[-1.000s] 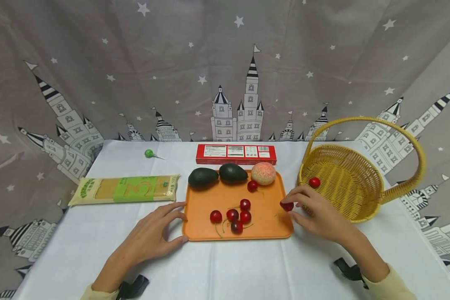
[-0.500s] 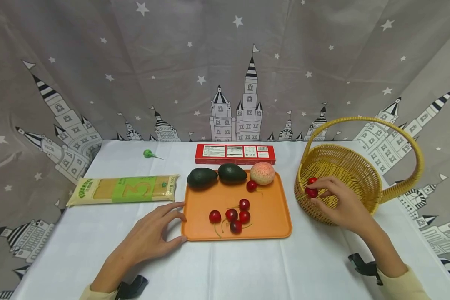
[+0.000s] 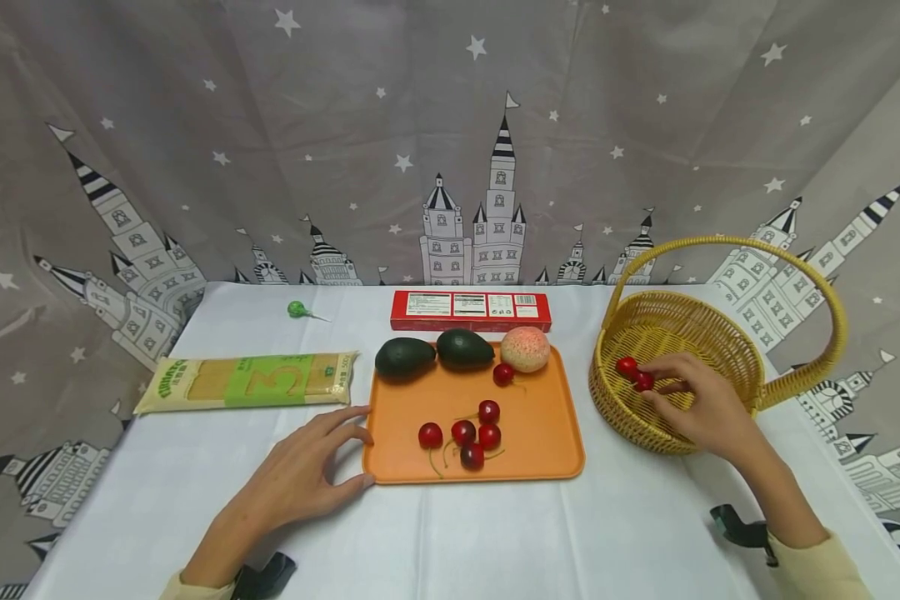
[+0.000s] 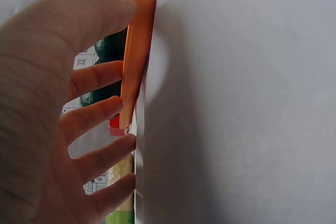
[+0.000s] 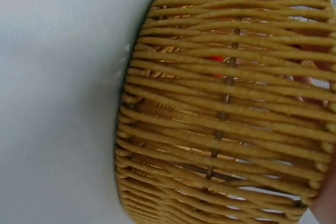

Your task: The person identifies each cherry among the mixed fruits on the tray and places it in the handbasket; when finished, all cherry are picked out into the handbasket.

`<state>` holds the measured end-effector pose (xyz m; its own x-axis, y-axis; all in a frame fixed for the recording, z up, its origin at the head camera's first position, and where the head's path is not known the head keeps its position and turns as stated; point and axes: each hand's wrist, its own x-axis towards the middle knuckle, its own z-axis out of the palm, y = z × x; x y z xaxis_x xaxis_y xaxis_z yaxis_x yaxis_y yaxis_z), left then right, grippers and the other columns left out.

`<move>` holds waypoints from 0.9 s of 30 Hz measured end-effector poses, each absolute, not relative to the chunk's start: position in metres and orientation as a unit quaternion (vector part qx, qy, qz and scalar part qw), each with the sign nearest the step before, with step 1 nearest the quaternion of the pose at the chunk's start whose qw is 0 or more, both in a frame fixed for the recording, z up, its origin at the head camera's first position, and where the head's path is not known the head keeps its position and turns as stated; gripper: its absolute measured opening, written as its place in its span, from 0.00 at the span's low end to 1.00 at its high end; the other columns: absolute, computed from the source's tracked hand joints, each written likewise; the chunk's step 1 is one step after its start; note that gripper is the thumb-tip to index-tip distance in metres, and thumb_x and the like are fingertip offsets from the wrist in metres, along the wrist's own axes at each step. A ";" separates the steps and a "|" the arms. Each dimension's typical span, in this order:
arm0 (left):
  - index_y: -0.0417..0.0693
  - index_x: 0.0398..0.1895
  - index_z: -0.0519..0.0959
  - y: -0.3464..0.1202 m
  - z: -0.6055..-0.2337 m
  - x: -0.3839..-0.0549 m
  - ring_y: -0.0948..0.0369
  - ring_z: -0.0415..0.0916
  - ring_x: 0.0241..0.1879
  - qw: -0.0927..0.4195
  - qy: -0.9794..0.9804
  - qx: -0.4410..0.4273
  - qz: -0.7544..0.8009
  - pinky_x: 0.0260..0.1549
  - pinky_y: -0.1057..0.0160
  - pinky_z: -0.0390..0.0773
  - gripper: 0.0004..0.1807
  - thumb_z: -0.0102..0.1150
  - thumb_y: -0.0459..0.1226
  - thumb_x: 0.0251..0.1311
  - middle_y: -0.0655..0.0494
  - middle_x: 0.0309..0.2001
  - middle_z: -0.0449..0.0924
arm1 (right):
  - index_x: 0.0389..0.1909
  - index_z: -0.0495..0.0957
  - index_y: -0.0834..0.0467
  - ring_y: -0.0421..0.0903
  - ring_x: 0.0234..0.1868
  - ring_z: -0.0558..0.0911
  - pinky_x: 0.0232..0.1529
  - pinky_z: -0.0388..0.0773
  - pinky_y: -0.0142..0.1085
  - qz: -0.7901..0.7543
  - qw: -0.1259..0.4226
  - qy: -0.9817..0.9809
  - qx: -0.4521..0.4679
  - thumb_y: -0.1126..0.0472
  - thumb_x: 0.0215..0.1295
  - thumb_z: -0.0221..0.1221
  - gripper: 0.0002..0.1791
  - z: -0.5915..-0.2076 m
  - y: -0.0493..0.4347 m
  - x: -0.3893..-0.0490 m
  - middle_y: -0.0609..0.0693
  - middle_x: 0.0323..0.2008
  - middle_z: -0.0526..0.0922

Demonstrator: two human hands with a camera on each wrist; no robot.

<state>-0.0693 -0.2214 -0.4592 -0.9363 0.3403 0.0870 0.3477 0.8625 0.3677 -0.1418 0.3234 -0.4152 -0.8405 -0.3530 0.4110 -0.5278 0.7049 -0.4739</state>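
Observation:
In the head view my right hand (image 3: 693, 400) reaches over the near rim of the yellow wicker basket (image 3: 727, 367) and pinches a cherry (image 3: 643, 382) between thumb and index finger. Another cherry (image 3: 626, 367) sits in the basket right beside it. The basket's wall hides most of this hand in the right wrist view. My left hand (image 3: 300, 471) touches the left edge of the orange tray (image 3: 540, 442), its fingers spread. In the left wrist view the thumb and two fingers meet the tray's rim (image 4: 137, 45). Several cherries (image 3: 490, 435) with stems lie on the tray.
Two avocados (image 3: 465, 348) and a peach (image 3: 525, 349) line the tray's back edge. Behind stands a red box (image 3: 471, 311). A noodle packet (image 3: 251, 382) lies left, with a green lollipop (image 3: 297, 309) beyond it. The basket's tall handle (image 3: 727, 242) arches over it.
My right hand has carried a cherry from the tray's right edge over the rim and down into the basket, beside the other cherry. The left hand has stayed at the tray.

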 end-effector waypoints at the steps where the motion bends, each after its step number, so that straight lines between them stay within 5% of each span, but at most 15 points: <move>1: 0.69 0.50 0.83 -0.222 -0.459 -0.069 0.46 0.74 0.73 0.010 -0.965 -0.179 -0.192 0.68 0.34 0.76 0.21 0.78 0.57 0.57 0.56 0.75 0.74 | 0.54 0.84 0.61 0.46 0.46 0.85 0.44 0.87 0.25 0.299 0.144 -0.912 0.241 0.77 0.55 0.76 0.25 -0.415 0.325 -0.143 0.53 0.49 0.85; 14: 0.69 0.50 0.83 -0.222 -0.459 -0.069 0.46 0.74 0.73 0.013 -0.965 -0.183 -0.189 0.67 0.34 0.77 0.21 0.78 0.58 0.57 0.56 0.75 0.75 | 0.54 0.84 0.62 0.59 0.47 0.87 0.41 0.86 0.26 0.285 0.087 -0.930 0.216 0.74 0.60 0.74 0.21 -0.416 0.345 -0.159 0.58 0.49 0.86; 21: 0.70 0.51 0.83 -0.222 -0.460 -0.069 0.46 0.74 0.72 0.017 -0.965 -0.183 -0.189 0.67 0.34 0.77 0.21 0.78 0.58 0.56 0.56 0.75 0.75 | 0.57 0.82 0.64 0.64 0.48 0.88 0.43 0.92 0.50 0.285 0.041 -0.934 0.212 0.73 0.62 0.73 0.22 -0.415 0.351 -0.168 0.63 0.50 0.86; 27: 0.70 0.50 0.83 -0.222 -0.460 -0.069 0.46 0.74 0.73 0.017 -0.964 -0.184 -0.192 0.68 0.35 0.77 0.21 0.78 0.58 0.56 0.56 0.75 0.75 | 0.58 0.81 0.64 0.64 0.51 0.88 0.49 0.89 0.57 0.273 0.004 -0.941 0.201 0.71 0.64 0.73 0.21 -0.415 0.353 -0.177 0.62 0.51 0.87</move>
<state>-0.0690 -0.2219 -0.4601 -0.9320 0.3476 0.1028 0.3605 0.8586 0.3644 -0.1768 0.3533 -0.4149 -0.9189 -0.3764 0.1183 -0.3812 0.7693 -0.5126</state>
